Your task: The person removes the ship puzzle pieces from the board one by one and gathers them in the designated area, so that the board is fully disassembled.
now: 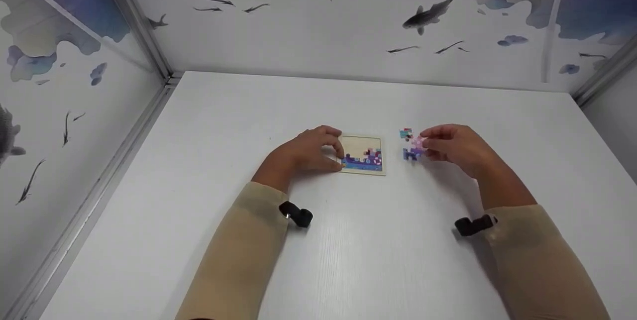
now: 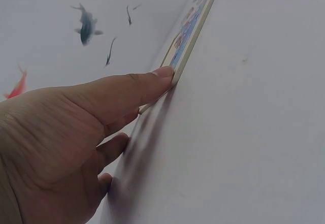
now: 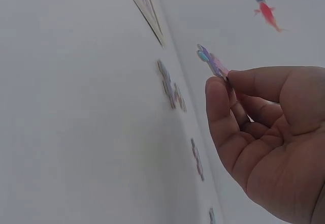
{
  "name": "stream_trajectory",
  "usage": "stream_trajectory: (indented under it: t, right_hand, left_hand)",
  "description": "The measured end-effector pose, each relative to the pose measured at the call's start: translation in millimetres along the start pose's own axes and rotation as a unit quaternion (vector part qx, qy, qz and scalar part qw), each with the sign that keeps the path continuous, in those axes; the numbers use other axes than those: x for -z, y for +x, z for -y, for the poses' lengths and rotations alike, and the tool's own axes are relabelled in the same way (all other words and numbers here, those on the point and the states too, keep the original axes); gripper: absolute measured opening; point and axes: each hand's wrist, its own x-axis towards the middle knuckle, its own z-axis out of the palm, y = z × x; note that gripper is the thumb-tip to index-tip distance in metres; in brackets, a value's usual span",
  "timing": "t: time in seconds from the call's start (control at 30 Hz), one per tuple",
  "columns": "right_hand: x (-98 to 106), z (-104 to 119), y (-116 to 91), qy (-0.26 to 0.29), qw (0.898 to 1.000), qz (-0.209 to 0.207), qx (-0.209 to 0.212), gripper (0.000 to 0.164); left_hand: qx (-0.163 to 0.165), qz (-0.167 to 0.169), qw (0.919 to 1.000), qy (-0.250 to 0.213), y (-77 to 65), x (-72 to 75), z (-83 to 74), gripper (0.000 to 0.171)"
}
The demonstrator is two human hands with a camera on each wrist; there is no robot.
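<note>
A small square wooden puzzle board (image 1: pixel 361 143) lies on the table, its lower part filled with blue and purple pieces and its upper part bare wood. My left hand (image 1: pixel 312 150) grips its left side, the thumb on the rim near the lower corner; the left wrist view shows this thumb (image 2: pixel 163 73) against the edge. To the right of the board, my right hand (image 1: pixel 460 148) pinches a pink and purple jigsaw piece (image 3: pixel 212 63) between thumb and fingertips, above the table. Loose jigsaw pieces (image 1: pixel 410 154) lie just beside that hand, partly overlapped by the held one in the head view.
The white table (image 1: pixel 318 260) meets a back wall (image 1: pixel 348 36) painted with fish, and another printed panel (image 1: pixel 89 126) stands at the left. More loose pieces (image 3: pixel 197 159) lie along the table in the right wrist view. Black wrist devices (image 1: pixel 297 214) sit at both cuffs.
</note>
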Motion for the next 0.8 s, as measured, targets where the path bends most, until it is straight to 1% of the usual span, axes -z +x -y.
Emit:
stream_trajectory:
  t: [0.17,0.33,0.5,0.8]
  right_hand:
    - [25,-24,-4,-0.014,1.000,-0.013,-0.017,0.046]
    - [39,-38,-2,-0.025,0.999,-0.011,-0.026,0.047]
    - [43,-43,0,-0.030,0.999,-0.005,-0.029,0.048]
    - [39,-43,2,-0.051,0.998,-0.022,-0.038,0.050]
  left_hand:
    - [0.001,-0.001,1.0000,0.001,1.4,-0.8,0.5,0.013]
    - [0.001,-0.001,1.0000,0.002,1.5,-0.8,0.2,0.012]
    - [-0.004,-0.005,1.0000,-0.002,0.0,-1.0,0.3,0.012]
    - [0.003,-0.007,1.0000,-0.002,0.5,-2.0,1.2,0.012]
